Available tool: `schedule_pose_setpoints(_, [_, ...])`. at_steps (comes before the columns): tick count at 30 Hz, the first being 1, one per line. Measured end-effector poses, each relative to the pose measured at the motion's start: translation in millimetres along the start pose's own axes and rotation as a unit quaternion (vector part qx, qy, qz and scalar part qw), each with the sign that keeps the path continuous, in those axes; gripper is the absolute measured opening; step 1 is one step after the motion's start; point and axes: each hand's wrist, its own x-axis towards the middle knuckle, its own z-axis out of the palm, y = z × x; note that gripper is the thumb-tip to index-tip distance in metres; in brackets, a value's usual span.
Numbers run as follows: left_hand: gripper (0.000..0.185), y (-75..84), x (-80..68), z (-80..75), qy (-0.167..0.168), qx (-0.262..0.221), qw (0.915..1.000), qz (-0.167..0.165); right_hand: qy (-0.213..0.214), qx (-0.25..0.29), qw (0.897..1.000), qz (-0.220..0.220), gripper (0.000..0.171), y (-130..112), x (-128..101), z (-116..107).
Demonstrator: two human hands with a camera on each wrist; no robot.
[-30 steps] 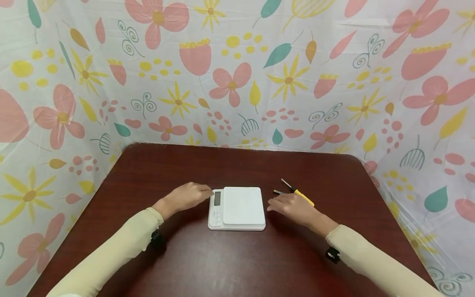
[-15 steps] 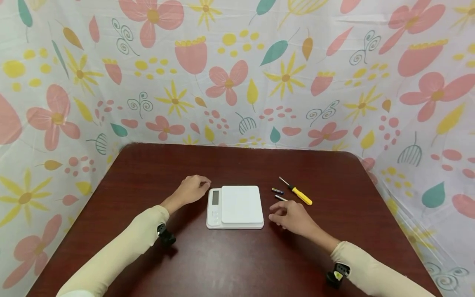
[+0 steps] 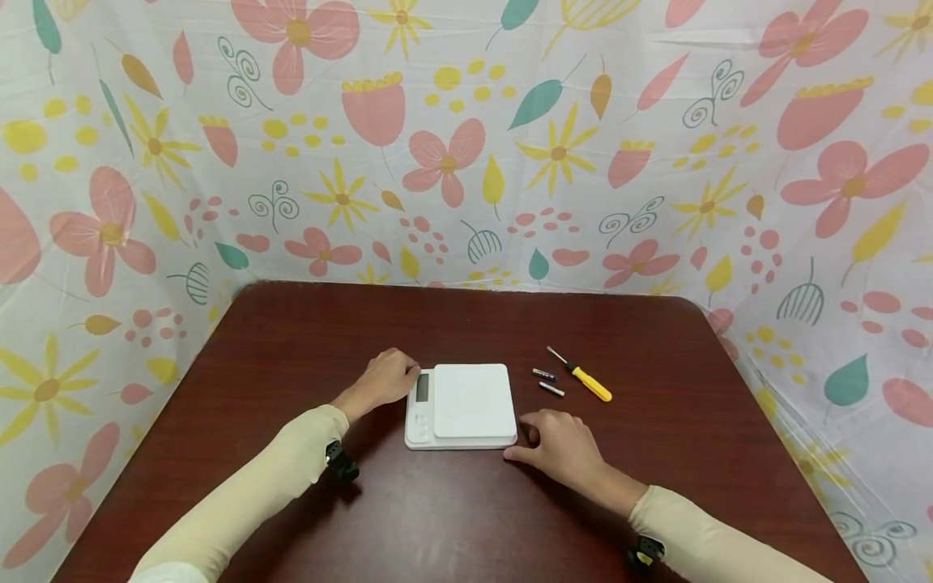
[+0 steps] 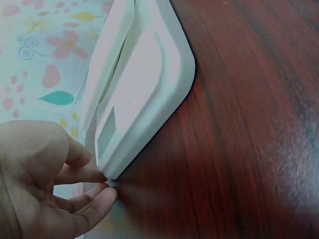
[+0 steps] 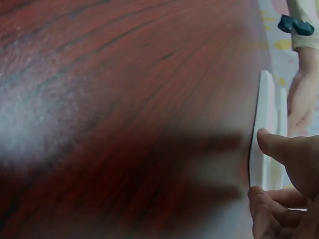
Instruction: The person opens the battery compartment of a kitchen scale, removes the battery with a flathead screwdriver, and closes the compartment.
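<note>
A white digital kitchen scale (image 3: 474, 401) with a square platform and a small grey display lies flat on the dark red-brown table. My left hand (image 3: 386, 376) is at its far left corner beside the display. In the left wrist view, curled fingertips (image 4: 102, 175) meet at that corner of the scale (image 4: 149, 84). My right hand (image 3: 567, 449) spans the near right corner. Its thumb (image 5: 271, 144) lies against the near edge in the right wrist view, the other fingers bent by the right side. Parts of both grips are hidden.
Two small batteries, one dark (image 3: 543, 374) and one pale (image 3: 551, 389), lie to the right of the scale. Beside them is a screwdriver (image 3: 592, 384) with a yellow handle. A flower-printed cloth (image 3: 448, 162) hangs behind the table (image 3: 466, 518).
My right hand has moved from beside the batteries toward me and left, onto the scale's near right corner. My left hand has shifted to the far left corner. The scale has stayed in place.
</note>
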Motion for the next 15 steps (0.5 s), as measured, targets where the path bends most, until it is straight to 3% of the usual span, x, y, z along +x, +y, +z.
schedule_pose_setpoints(8, [0.030, 2.7, -0.8, 6.0, 0.000, 0.013, 0.9999, -0.009, 0.015, -0.020, 1.000, -0.012, 0.041, 0.1, 1.2, 13.4])
schedule_pose_setpoints(15, [0.048, 10.9, -3.7, 2.6, -0.008, 0.002, 0.9996, -0.027, 0.027, -0.014, 0.999, -0.034, 0.033, -0.4, 1.5, 18.3])
